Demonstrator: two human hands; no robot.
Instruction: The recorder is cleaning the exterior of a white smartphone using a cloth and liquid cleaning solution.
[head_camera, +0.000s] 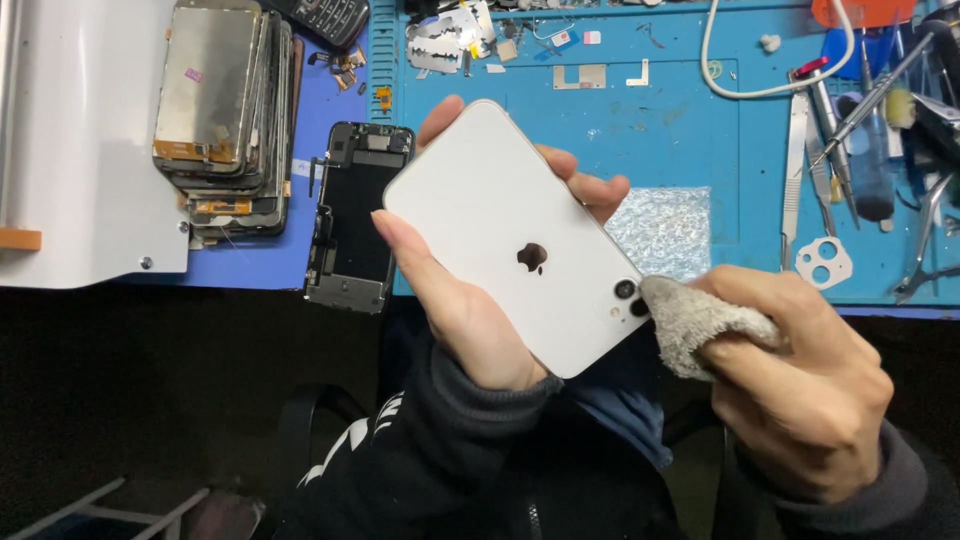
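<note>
Left hand (470, 300) grips white phone (520, 235) back-up, tilted, thumb along near edge, fingers behind far edge. Right hand (800, 385) pinches grey cloth (695, 320) against phone's camera corner. Phone held over blue mat's (660, 130) front edge; opened phone frame (355, 215) just left, tools (860, 120) right.

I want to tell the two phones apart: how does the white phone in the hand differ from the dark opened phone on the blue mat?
The white phone with a glossy closed back is held up, tilted, in the left hand; the dark opened phone frame lies flat on the blue mat. The white one's back is smooth; the dark one shows inner parts. The right hand presses a grey cloth to the white one; nothing touches the dark one. Both are rounded rectangles.
</note>
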